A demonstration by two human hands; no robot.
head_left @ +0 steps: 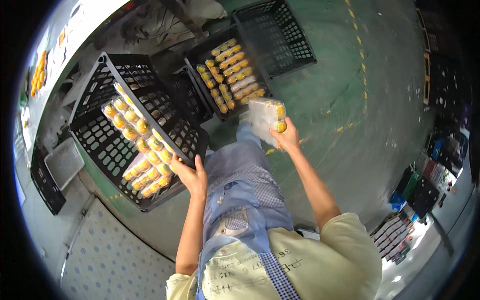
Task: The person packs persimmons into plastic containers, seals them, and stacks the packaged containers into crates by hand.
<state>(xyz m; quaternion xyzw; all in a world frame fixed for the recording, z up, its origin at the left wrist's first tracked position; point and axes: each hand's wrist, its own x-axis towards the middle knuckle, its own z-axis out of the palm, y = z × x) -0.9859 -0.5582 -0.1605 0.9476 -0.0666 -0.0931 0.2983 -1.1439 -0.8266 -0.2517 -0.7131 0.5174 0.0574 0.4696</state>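
Observation:
My right hand [289, 137] is closed on clear plastic packs of orange fruit [270, 112], held over the floor in front of my apron. The fruit shows at the packs' right end; the rest looks whitish and see-through. My left hand [192, 176] grips the near rim of a tilted black plastic crate [107, 145], thumb on one side and fingers on the other. Inside that crate, right by my left fingers, lie several packs of orange-yellow fruit [145, 145]. Part of the left fingers is hidden against the packs.
Another black crate [189, 56] with rows of fruit packs stands ahead on the green floor. Beyond it is a further black crate [272, 37]. A white worktable [80, 30] runs along the left, with a pale basket [65, 161] below. Stacked goods [420, 190] stand far right.

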